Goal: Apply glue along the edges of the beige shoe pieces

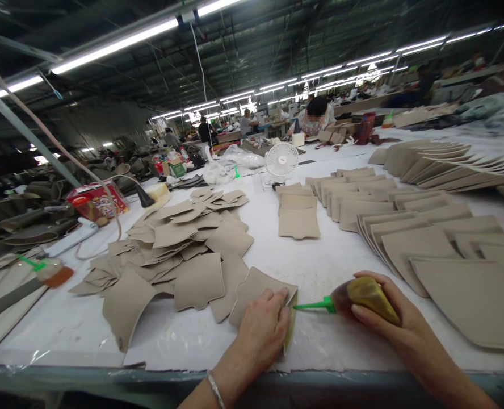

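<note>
My left hand (264, 321), with a bracelet at the wrist, presses on a beige panel (258, 289) near the table's front edge. Its fingers are closed together over the panel's right side. My right hand (388, 318) is wrapped round a glue bottle (362, 298) of amber liquid, tilted on its side. The bottle's green nozzle (314, 305) points left, its tip at the panel's right edge by a yellowish strip (292, 329). Left of my left hand lies a loose pile of beige pieces (198, 278).
Rows of beige panels (422, 238) spread across the right. A small white fan (281, 160) stands behind a short stack (298, 218). Another glue bottle (54, 274) and a red box (99, 201) are at left. A person (316, 116) works further back.
</note>
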The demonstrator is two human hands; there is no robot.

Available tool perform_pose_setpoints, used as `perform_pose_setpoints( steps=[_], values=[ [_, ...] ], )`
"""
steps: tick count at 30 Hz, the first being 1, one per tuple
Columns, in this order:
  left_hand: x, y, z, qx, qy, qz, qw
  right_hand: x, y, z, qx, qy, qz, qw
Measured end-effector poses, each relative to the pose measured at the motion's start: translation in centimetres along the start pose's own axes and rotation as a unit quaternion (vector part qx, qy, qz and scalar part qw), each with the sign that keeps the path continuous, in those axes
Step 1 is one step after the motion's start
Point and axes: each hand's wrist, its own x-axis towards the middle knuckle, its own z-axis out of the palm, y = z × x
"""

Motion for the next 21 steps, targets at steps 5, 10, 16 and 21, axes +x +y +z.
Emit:
perform_pose_setpoints(
  steps=[5,10,16,21],
  values=[
    [-0.1,0.0,0.0,-0.005,0.000,-0.001,1.000,-0.8,-0.5,0.6,0.006,-0.024,0.000,1.000],
    [0.0,0.0,0.1,0.003,0.004,-0.012,1.000,-3.2,-2.3,1.9,0.070,-0.039,0.039,0.996],
    [-0.3,-0.3,-0.7,-0.059,0.020,-0.024,0.998,-2.5,-0.6,1.0,0.320,-0.034,0.204,0.924],
    [-0.4,-1.7,-2.6,0.052,0.137,-0.111,0.983,-1.3,4.0,-0.6,0.450,0.037,0.212,0.867]
  ],
)
